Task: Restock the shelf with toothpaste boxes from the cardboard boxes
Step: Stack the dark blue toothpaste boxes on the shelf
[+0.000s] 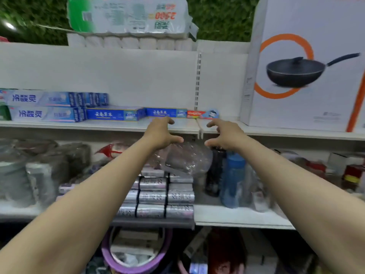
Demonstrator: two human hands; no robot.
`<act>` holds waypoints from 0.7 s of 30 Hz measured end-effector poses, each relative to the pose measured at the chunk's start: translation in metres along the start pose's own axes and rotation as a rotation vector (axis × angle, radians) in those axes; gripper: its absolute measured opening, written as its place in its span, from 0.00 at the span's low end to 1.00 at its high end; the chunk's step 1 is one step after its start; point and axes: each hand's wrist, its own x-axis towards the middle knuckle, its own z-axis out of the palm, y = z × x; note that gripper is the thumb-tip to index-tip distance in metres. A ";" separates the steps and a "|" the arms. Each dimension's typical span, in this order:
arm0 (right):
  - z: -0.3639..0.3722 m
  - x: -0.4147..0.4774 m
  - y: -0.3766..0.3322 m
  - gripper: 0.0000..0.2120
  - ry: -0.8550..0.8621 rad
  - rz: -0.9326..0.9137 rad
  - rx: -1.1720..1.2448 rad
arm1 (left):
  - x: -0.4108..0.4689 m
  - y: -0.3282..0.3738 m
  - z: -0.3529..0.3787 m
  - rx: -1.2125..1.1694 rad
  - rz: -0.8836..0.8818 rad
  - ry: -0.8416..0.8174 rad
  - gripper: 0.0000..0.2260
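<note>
On the white shelf (122, 124) lies a row of toothpaste boxes: pale blue ones (43, 113) stacked at the left, two dark blue ones (114, 114) (166, 112) in the middle, and a red one (202, 114) at the right end. My left hand (162, 133) hovers in front of the second dark blue box, fingers loosely curved, holding nothing. My right hand (225, 135) hovers just below the red box, also empty with spread, curved fingers. No cardboard box is visible.
A large white box picturing a wok (308, 72) stands on the shelf at the right. Packs of paper rolls (128, 16) sit on top. The lower shelf holds silver bundled packs (158, 196), a blue bottle (233, 178) and wrapped goods. A purple-rimmed basin (122, 262) is below.
</note>
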 end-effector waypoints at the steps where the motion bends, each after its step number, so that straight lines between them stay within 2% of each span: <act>1: -0.001 -0.011 0.016 0.32 -0.033 -0.001 -0.028 | -0.010 0.011 0.015 -0.002 -0.001 -0.017 0.34; 7: 0.013 -0.072 0.100 0.33 -0.231 0.050 -0.119 | -0.062 0.046 0.107 0.040 -0.051 -0.208 0.33; 11: 0.040 -0.097 0.145 0.34 -0.302 0.092 -0.139 | -0.096 0.049 0.159 0.019 -0.097 -0.332 0.33; 15: 0.079 -0.123 0.180 0.35 -0.415 0.170 -0.087 | -0.128 0.035 0.209 0.023 -0.152 -0.434 0.35; 21: 0.164 -0.176 0.217 0.34 -0.645 0.293 0.021 | -0.194 -0.015 0.275 -0.053 -0.308 -0.628 0.29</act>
